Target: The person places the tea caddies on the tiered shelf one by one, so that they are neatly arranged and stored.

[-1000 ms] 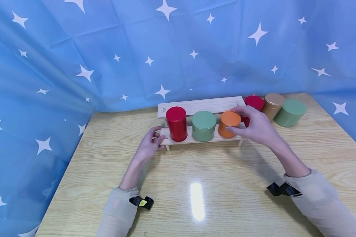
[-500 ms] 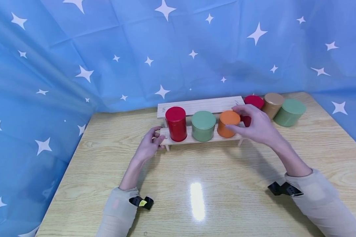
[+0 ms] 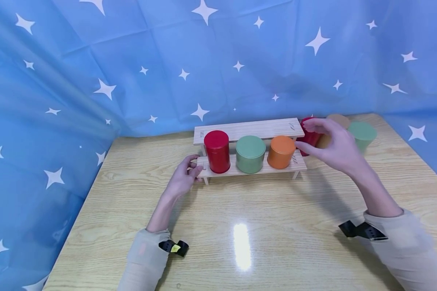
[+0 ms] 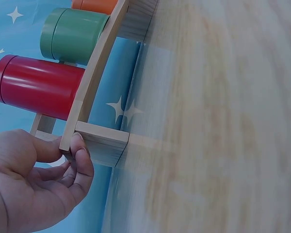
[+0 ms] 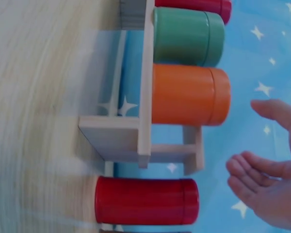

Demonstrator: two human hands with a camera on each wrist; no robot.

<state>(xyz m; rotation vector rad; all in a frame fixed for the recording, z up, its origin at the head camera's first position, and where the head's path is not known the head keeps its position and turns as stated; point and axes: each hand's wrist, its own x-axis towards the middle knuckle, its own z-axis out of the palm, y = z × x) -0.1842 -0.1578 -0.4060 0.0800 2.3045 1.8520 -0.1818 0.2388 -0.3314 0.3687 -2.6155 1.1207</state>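
Note:
A two-tier wooden rack (image 3: 247, 130) stands near the back of the table. On its lower tier, from left to right, are a red canister (image 3: 217, 152), a green canister (image 3: 250, 155) and an orange canister (image 3: 281, 152), all upright. My left hand (image 3: 181, 178) pinches the left end of that lower tier, thumb above and fingers beneath in the left wrist view (image 4: 43, 179). Off to the right, my right hand (image 3: 335, 143) is apart from the orange canister, its thumb and fingers spread with nothing between them.
Right of the rack stand a second red canister (image 3: 309, 137), a tan canister (image 3: 338, 120) and a second green canister (image 3: 363, 133), partly hidden by my right hand. A blue star-patterned cloth (image 3: 160, 52) hangs behind the wooden table (image 3: 131, 214).
My right hand has let go of the orange canister and moved right, its fingers wider apart. The orange canister stays on the lower tier. My left hand has not moved.

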